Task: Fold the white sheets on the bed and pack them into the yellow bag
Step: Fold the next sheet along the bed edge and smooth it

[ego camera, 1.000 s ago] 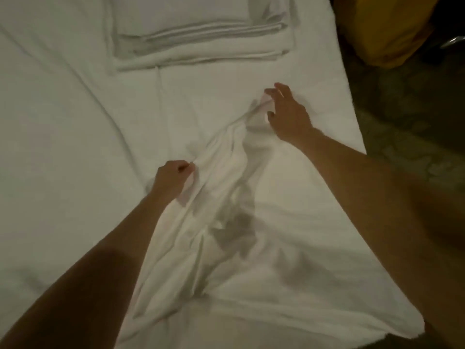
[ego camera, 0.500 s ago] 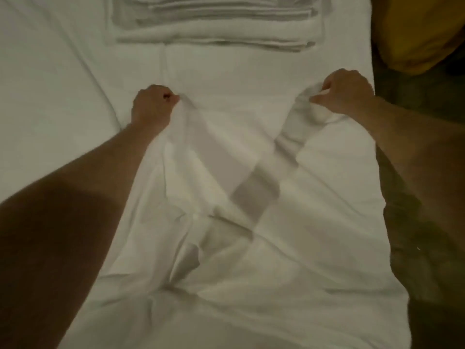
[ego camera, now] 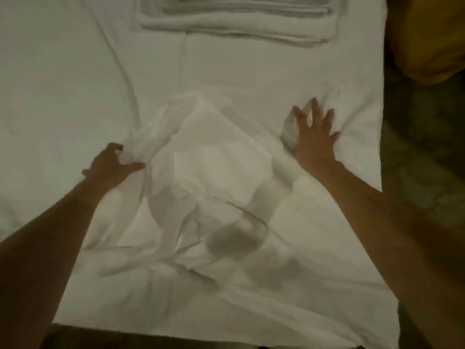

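Head view: white-covered bed point(ego camera: 63, 84) fills the frame; dim patterned floor point(ego camera: 422, 172) lies right. Rumpled white sheet point(ego camera: 214, 185) lies centre. Left hand point(ego camera: 110, 167) pinches its bunched edge; right hand point(ego camera: 314, 137) presses it, fingers spread. Folded white stack point(ego camera: 239, 26) sits beyond; yellow bag point(ego camera: 432, 41) is on the floor, upper right.

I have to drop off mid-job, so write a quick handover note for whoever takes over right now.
Left hand: fingers curled in a loose grip at the bunched edge of the loose sheet; blurred.
Right hand: open, fingers spread flat on the sheet.
Folded stack lies at the far end of the bed. Yellow bag is beside the bed, far right.
Done: some sheets folded.
Left: fold this crumpled sheet, then pack everything into the bag.
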Available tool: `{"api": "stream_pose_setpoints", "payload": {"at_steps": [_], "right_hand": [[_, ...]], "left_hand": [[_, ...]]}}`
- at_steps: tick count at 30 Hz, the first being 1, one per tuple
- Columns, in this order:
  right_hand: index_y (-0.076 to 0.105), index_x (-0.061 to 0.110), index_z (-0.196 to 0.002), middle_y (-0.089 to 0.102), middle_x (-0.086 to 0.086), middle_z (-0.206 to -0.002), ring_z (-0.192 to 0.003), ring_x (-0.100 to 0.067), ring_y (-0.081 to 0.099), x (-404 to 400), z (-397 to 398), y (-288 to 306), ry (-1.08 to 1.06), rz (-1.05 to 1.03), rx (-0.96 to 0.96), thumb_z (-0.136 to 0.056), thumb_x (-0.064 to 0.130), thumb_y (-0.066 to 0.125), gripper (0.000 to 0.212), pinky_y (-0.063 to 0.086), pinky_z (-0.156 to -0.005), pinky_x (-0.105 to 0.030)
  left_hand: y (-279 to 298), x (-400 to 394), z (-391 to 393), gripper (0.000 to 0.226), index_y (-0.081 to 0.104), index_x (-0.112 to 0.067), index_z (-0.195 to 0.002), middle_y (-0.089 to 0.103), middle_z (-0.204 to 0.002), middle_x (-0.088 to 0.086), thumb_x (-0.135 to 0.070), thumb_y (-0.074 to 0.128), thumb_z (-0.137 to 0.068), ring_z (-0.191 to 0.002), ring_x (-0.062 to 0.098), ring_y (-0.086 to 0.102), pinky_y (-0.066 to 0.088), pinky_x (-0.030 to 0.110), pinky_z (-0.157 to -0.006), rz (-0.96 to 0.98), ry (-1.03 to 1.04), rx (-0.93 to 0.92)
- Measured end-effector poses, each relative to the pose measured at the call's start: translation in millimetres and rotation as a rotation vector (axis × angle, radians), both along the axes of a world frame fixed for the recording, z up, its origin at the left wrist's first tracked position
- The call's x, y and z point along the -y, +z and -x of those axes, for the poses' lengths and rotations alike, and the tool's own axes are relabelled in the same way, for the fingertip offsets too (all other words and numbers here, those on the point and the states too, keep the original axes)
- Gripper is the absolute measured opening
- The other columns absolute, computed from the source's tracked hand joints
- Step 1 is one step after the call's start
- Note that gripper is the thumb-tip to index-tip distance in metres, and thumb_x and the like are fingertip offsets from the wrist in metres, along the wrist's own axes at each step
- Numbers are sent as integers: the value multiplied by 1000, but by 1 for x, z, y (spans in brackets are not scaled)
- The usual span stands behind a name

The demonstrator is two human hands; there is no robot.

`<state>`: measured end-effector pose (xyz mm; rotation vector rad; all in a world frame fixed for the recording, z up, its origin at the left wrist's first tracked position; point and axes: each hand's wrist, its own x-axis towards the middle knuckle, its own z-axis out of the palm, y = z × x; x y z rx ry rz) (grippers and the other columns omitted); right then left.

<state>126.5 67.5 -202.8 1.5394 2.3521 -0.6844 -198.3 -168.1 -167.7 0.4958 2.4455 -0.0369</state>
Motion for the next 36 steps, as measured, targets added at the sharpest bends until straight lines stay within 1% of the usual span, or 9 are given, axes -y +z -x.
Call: {"api": "stream_pose_setpoints", "payload": {"at_steps": [3,7,10,13,16,21,24,29,36], "right_hand": [[16,26,-152,-5,-3,-161,-146,-37,-8,43,0,6,29,20,8,-94,12,52,69,17,-110,-68],[24,20,-150,7,-3,-160,-147,-32,0,134,11,16,199,122,-38,-89,34,58,71,19,-111,-63],[44,15,-139,30,-10,-153,-144,-35,21,212,16,21,306,115,-141,-79,36,66,68,26,-106,-66],[45,8,-137,40,-11,-147,-141,-32,31,269,21,20,270,127,-115,-72,40,74,78,29,-106,-63],[46,5,-130,53,-14,-133,-127,-27,40,297,32,15,164,11,-161,-59,32,84,85,40,-102,-58],[55,11,-105,58,-11,-105,-99,-32,51,318,65,14,-121,-196,-201,-65,17,81,48,41,-83,-44],[62,13,-100,61,-7,-104,-103,-32,54,308,80,18,-281,-157,-79,-87,18,63,14,34,-86,-43],[66,24,-109,65,2,-111,-109,-22,53,281,62,26,-147,-22,64,-97,26,51,19,29,-92,-39],[63,12,-95,58,-11,-99,-94,-33,57,305,76,42,-236,-302,-137,-80,18,70,17,42,-78,-41]], "left_hand": [[7,68,5,95,41,-13,-135,55,-131,14,-67,73,-63,-117,40,53,39,51,-101,143,63,79],[17,115,-1,104,47,-5,-133,55,-130,20,-71,61,-52,-115,39,53,39,44,-97,156,87,129],[17,136,1,111,54,-8,-129,59,-125,18,-79,51,-44,-112,38,56,41,42,-94,171,63,165],[9,150,12,92,62,-10,-122,64,-119,19,-77,62,-60,-108,38,59,44,45,-96,172,27,171],[3,151,23,57,62,-4,-122,62,-122,22,-48,65,-86,-110,37,58,44,38,-92,128,-48,226],[-2,156,42,45,63,-3,-117,64,-116,21,-41,57,-93,-106,34,61,42,31,-81,0,-190,301],[-3,162,56,45,62,1,-118,63,-116,23,-38,54,-96,-110,36,60,41,31,-82,-165,-113,305],[24,128,121,43,64,1,-107,64,-101,27,-40,57,-94,-79,25,56,38,30,-65,-277,-73,216],[37,37,152,57,45,-2,-132,48,-134,23,-21,71,-85,-120,37,49,42,45,-91,-405,-413,-70]]}}
